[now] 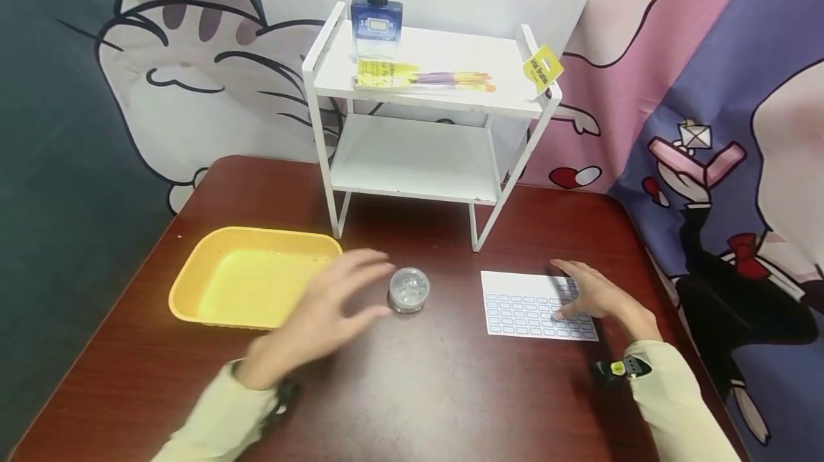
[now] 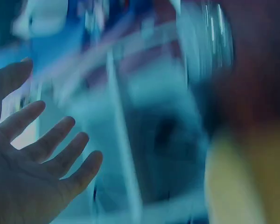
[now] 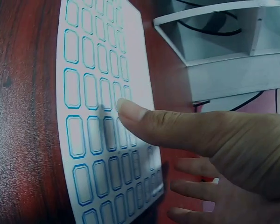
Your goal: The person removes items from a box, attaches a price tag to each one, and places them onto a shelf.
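Note:
My left hand (image 1: 331,305), blurred in the head view, is between the yellow tray (image 1: 193,262) and a small round clear container (image 1: 409,290). Its fingers are spread and hold nothing, which the left wrist view also shows. On the right, my right hand (image 1: 595,294) hovers over the right part of a white sheet of blue-outlined labels (image 1: 524,312). In the right wrist view the thumb (image 3: 163,123) reaches over the label sheet (image 3: 74,88), with the other fingers extended beyond its edge. That hand holds nothing.
A white two-tier rack (image 1: 415,154) stands at the back of the dark red table (image 1: 418,397). On its top shelf are a blue perfume bottle (image 1: 376,22) and a pack of artist brushes (image 1: 425,77). A cartoon-printed cloth (image 1: 714,90) hangs behind and at the right.

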A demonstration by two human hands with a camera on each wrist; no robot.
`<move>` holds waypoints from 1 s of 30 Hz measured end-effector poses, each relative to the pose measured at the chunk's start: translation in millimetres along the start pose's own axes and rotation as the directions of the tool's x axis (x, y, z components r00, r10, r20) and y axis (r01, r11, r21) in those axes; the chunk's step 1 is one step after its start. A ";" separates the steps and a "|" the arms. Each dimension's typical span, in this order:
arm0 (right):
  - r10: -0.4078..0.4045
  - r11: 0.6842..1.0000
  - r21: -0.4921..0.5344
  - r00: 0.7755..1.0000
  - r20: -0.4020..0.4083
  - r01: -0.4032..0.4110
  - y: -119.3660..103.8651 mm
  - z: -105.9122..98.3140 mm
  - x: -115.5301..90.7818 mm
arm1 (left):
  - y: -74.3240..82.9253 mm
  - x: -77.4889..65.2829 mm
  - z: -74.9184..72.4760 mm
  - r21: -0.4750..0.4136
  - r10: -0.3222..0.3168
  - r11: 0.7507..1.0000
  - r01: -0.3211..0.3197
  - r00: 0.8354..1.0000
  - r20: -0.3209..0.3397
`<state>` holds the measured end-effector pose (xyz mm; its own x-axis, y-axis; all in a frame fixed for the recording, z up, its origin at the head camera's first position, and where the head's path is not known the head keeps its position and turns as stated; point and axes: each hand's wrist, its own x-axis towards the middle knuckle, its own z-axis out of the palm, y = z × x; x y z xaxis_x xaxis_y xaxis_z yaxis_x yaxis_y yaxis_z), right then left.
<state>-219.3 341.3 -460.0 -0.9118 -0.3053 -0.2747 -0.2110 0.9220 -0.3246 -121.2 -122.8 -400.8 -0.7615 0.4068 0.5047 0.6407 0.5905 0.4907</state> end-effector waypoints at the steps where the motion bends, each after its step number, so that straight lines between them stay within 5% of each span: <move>1: 0.001 1.000 -0.004 1.000 0.007 -0.001 0.7 1.2 0.3 | 5.9 4.6 14.9 0.001 0.012 1.000 -0.012 0.998 0.067; 4: 0.002 1.000 -0.018 1.000 0.012 -0.002 2.0 5.1 2.9 | 18.7 15.7 55.0 -0.007 0.022 1.000 -0.020 0.968 0.251; 8: -0.006 0.999 -0.050 1.000 -0.007 0.005 2.2 7.6 6.0 | 26.6 29.2 95.0 0.024 0.023 0.999 -0.038 0.899 0.437; 18: 0.002 0.993 -0.118 0.999 0.034 0.002 2.2 6.1 12.1 | 32.4 56.7 172.5 0.167 -0.006 0.976 -0.138 0.752 0.659; 24: 0.020 0.995 -0.102 0.995 0.093 -0.011 1.9 7.1 16.7 | 33.1 62.9 190.1 0.226 -0.050 0.958 -0.179 0.669 0.742; 27: 0.014 0.996 -0.088 0.995 0.097 -0.005 1.2 4.6 16.4 | 33.5 63.9 190.8 0.227 -0.057 0.957 -0.180 0.651 0.757; 30: -0.004 0.994 -0.105 0.996 0.089 0.013 0.6 2.2 15.9 | 33.0 64.6 189.8 0.227 -0.058 0.957 -0.179 0.650 0.758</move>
<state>-233.1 336.5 -466.6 -0.8759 -0.3291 -0.3528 -0.2590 0.9377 -0.2316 -167.9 55.3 -486.8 -0.6068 0.7582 -0.2387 0.7273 0.6508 0.2180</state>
